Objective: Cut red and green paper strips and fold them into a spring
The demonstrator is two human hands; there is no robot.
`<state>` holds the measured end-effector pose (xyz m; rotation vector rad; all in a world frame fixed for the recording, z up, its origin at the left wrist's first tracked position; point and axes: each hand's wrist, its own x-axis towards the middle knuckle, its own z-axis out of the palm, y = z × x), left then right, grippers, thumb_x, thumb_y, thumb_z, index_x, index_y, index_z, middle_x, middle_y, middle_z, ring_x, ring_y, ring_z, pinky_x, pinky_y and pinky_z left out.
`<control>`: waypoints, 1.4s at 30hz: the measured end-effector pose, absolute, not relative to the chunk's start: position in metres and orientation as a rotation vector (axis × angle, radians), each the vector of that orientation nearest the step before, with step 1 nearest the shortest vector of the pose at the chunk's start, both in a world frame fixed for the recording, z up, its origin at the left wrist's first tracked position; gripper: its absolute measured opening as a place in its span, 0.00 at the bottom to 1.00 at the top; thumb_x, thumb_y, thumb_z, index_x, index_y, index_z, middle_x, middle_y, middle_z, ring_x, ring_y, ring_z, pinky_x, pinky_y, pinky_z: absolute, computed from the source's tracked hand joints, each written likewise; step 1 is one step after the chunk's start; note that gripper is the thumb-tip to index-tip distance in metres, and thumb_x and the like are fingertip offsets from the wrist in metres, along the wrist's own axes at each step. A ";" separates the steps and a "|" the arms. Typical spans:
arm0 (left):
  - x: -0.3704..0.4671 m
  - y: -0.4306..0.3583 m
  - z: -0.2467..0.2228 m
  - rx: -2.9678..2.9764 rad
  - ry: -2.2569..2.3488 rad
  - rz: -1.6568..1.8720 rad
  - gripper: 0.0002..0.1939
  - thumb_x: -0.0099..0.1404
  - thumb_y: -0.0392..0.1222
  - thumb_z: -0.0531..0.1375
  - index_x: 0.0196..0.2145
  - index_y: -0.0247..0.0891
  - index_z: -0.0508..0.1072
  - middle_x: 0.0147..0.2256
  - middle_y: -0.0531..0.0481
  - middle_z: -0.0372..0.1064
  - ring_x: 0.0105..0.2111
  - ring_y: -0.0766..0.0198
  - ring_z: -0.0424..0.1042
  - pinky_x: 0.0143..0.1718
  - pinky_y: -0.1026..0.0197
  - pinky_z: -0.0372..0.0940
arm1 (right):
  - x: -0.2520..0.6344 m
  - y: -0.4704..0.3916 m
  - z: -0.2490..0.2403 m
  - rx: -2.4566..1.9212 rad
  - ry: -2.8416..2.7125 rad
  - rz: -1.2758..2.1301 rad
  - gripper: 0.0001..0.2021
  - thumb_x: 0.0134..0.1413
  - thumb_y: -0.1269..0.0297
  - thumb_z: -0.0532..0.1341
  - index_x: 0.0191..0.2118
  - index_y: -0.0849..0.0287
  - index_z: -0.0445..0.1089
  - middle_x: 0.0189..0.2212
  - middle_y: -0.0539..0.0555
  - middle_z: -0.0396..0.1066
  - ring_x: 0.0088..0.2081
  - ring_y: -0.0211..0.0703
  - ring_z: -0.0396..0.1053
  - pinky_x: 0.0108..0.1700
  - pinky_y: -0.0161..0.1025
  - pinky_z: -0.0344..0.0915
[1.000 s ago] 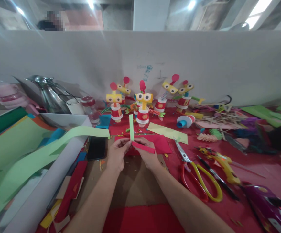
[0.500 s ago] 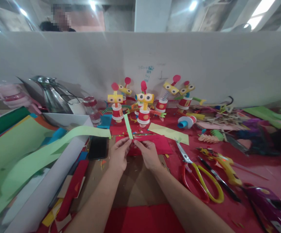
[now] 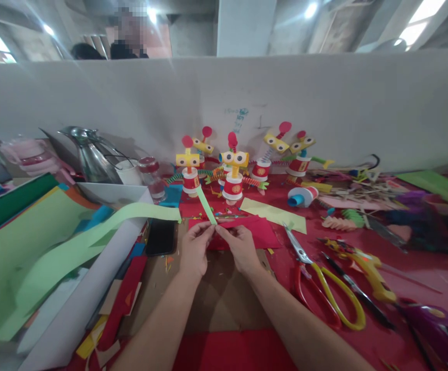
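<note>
A narrow light green paper strip (image 3: 206,206) slants up and left from the fingertips of both hands. My left hand (image 3: 197,247) pinches its lower end between thumb and fingers. My right hand (image 3: 241,246) is closed at the same end, its thumb and fingertips meeting those of my left hand. Beneath and behind the hands lies red paper (image 3: 262,233) on brown cardboard (image 3: 224,299). Just beyond stand several red-and-white cup figures (image 3: 233,186) with yellow heads, round eyes and coiled paper arms.
Scissors (image 3: 301,252), a pen (image 3: 359,289) and a yellow glue gun (image 3: 374,278) lie at right. Left are a phone (image 3: 161,238), coloured paper sheets (image 3: 22,226) and a metal jug (image 3: 92,157). Behind the partition (image 3: 131,93), a person (image 3: 128,49) is visible.
The whole view has shifted slightly, with the table things now a little further right. The green strip leans more to the left, still held at its lower end.
</note>
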<state>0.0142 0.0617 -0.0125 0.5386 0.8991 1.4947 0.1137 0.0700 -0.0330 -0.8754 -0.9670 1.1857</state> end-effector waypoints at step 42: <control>0.014 0.060 -0.009 0.451 0.891 1.467 0.13 0.39 0.33 0.70 0.26 0.34 0.74 0.26 0.52 0.74 0.27 0.70 0.71 0.35 0.66 0.64 | 0.118 0.071 -0.037 -0.918 -1.086 1.127 0.08 0.43 0.60 0.66 0.32 0.55 0.76 0.31 0.51 0.75 0.35 0.43 0.70 0.43 0.42 0.66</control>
